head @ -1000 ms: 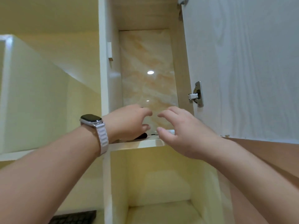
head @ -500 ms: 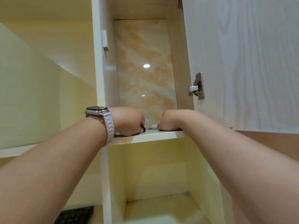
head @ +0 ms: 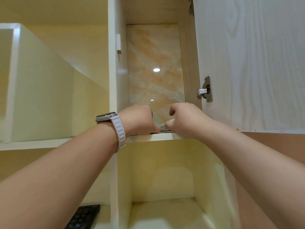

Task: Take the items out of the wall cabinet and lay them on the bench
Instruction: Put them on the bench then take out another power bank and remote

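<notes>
The wall cabinet's open compartment has a marble-patterned back and a white shelf [head: 148,137]. Both hands reach onto that shelf. My left hand [head: 140,119], with a white-strapped watch on the wrist, has its fingers curled down over a dark item that it almost fully hides. My right hand [head: 184,119] pinches a small white item [head: 164,125] between thumb and fingers, just above the shelf's front edge. A thin dark strip [head: 165,130] shows under the white item. The two hands nearly touch.
The cabinet door [head: 250,63] stands open on the right, with its metal hinge [head: 205,90] close above my right wrist. Open cubbies lie below and to the left. A black keyboard [head: 82,217] shows at the bottom.
Both hands went from open and reaching to curled on the shelf. The right hand has since taken up the white item, which now shows between the hands.
</notes>
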### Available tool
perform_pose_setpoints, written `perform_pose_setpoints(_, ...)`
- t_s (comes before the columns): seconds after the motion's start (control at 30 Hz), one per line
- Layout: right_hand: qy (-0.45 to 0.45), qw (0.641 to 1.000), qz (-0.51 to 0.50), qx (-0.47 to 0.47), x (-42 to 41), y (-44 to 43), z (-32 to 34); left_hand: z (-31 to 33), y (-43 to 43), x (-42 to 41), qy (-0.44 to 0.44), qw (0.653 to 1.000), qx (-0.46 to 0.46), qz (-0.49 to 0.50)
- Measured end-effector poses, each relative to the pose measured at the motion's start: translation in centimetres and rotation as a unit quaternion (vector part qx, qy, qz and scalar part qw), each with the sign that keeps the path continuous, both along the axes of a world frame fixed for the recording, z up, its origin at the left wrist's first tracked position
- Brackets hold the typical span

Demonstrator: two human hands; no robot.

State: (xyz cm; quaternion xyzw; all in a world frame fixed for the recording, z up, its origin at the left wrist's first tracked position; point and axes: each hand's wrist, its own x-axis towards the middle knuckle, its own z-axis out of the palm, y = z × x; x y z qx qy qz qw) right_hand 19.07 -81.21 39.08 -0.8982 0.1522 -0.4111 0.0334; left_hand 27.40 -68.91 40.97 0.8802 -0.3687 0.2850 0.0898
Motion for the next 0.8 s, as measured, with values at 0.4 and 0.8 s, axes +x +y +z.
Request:
perform_pose_setpoints(0.4,-0.229,0.947,0.083,-0.208,-4.8,-1.3,-6.3,-6.2,5.5,-1.8,-0.173,0.96,-0.196,-0.103)
perform_pose_setpoints(0.8,-0.255,0.936,0.059,-0.237,-4.9,-1.9,-9.8,-7.7,6.0,-0.8,-0.373,0.9,-0.188,-0.124)
